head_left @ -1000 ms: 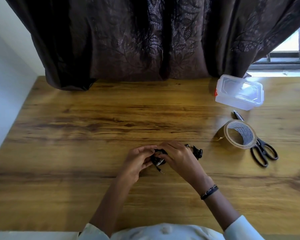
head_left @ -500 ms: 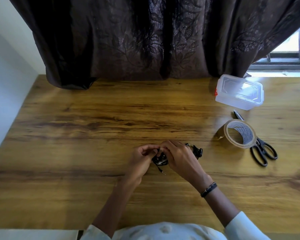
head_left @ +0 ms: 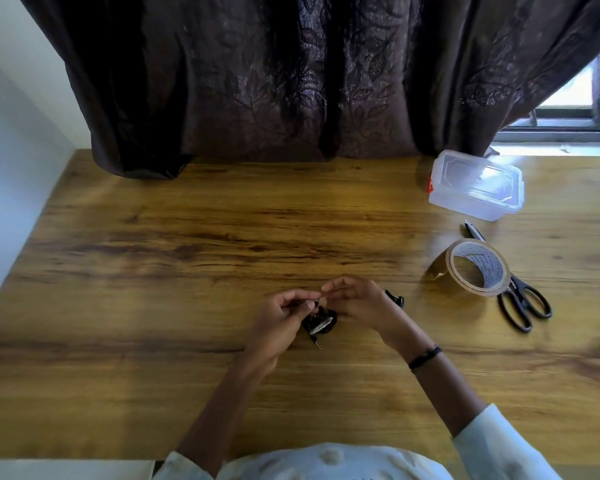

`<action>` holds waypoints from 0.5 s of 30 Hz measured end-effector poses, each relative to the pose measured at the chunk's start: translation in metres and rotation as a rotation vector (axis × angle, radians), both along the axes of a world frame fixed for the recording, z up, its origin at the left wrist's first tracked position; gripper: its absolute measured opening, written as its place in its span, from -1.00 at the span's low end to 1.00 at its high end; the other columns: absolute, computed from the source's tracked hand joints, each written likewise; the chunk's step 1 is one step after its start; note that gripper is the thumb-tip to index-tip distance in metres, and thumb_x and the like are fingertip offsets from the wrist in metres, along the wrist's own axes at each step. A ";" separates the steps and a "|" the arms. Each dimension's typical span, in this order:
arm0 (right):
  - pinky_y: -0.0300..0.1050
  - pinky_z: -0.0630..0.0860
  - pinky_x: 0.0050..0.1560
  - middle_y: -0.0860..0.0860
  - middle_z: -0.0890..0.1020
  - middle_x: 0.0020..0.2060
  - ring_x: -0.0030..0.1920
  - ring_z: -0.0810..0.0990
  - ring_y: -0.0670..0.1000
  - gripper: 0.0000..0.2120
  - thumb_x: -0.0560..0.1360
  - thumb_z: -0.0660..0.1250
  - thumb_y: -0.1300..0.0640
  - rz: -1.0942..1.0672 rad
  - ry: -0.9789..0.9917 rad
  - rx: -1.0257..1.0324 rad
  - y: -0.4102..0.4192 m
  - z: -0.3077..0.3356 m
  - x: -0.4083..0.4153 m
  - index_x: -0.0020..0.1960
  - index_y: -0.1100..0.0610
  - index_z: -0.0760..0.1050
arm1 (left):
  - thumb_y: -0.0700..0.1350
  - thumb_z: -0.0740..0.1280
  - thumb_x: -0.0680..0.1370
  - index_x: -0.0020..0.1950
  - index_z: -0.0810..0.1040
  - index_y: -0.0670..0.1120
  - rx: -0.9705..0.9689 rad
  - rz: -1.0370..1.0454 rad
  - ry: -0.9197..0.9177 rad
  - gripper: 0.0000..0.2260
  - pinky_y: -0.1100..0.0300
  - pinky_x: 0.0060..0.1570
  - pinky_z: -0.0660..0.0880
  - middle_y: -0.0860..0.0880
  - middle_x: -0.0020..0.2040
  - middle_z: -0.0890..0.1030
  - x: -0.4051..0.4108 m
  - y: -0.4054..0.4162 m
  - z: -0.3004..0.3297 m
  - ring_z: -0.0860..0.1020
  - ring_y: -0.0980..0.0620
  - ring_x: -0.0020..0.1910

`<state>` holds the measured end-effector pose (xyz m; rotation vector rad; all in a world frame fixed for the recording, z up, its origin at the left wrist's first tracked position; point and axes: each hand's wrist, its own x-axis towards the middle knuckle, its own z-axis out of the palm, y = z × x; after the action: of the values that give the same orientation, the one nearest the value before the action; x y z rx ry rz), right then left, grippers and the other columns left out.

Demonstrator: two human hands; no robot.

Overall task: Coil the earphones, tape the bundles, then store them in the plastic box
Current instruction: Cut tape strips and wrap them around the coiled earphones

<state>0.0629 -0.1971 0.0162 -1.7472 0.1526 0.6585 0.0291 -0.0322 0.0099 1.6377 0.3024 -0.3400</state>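
Earphone bundle [head_left: 318, 323] between my hands, frame centre – tape roll [head_left: 478, 268] right of it, overlapping scissors [head_left: 520, 301]; plastic box [head_left: 476, 184] upper right, on table [head_left: 187, 244].

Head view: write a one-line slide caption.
Both hands work a black earphone coil on the table; tape, scissors, box wait right.

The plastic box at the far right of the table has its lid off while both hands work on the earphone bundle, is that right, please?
Not quite: the plastic box has its lid on, as the head view shows. The rest holds: it sits at the far right of the table, and the left hand and right hand work on the earphone bundle.
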 end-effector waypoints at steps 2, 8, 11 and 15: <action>-0.15 0.53 -0.04 0.05 0.67 -0.14 -0.10 0.63 -0.03 -0.79 0.47 0.43 0.23 -0.040 0.155 0.111 -0.004 0.001 0.002 0.10 0.20 0.56 | -0.24 0.36 0.53 -0.04 0.64 0.05 0.022 -0.039 -0.021 -0.81 0.32 -0.02 0.54 0.08 -0.05 0.69 0.002 0.001 0.002 0.63 0.17 -0.02; -0.27 0.56 -0.25 0.01 0.67 -0.30 -0.33 0.64 -0.13 -0.72 0.34 0.53 0.31 -0.185 0.195 0.124 -0.009 -0.007 0.005 -0.04 0.12 0.53 | -0.20 0.41 0.50 0.13 0.54 0.08 0.070 -0.048 0.014 -0.74 0.15 0.04 0.57 0.05 -0.09 0.70 0.004 0.001 -0.004 0.65 0.14 -0.05; -0.31 0.55 -0.33 -0.01 0.65 -0.32 -0.37 0.62 -0.16 -0.71 0.32 0.55 0.31 -0.209 0.144 0.101 -0.007 -0.008 0.005 -0.08 0.11 0.51 | -0.19 0.42 0.49 0.07 0.55 0.06 0.108 0.004 0.027 -0.77 0.12 0.01 0.59 0.06 -0.13 0.70 0.004 -0.003 -0.008 0.66 0.16 -0.11; -0.32 0.53 -0.32 0.01 0.71 -0.26 -0.27 0.66 -0.15 -0.78 0.34 0.56 0.19 -0.190 0.053 -0.006 -0.004 -0.015 0.006 -0.08 0.11 0.57 | -0.16 0.43 0.49 0.02 0.58 0.00 0.154 0.036 0.040 -0.86 0.07 0.00 0.60 0.04 -0.14 0.70 0.009 -0.006 -0.016 0.66 0.12 -0.10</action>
<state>0.0686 -0.2008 0.0016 -1.6969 0.3536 0.5655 0.0384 -0.0382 -0.0066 1.7759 0.3964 -0.3293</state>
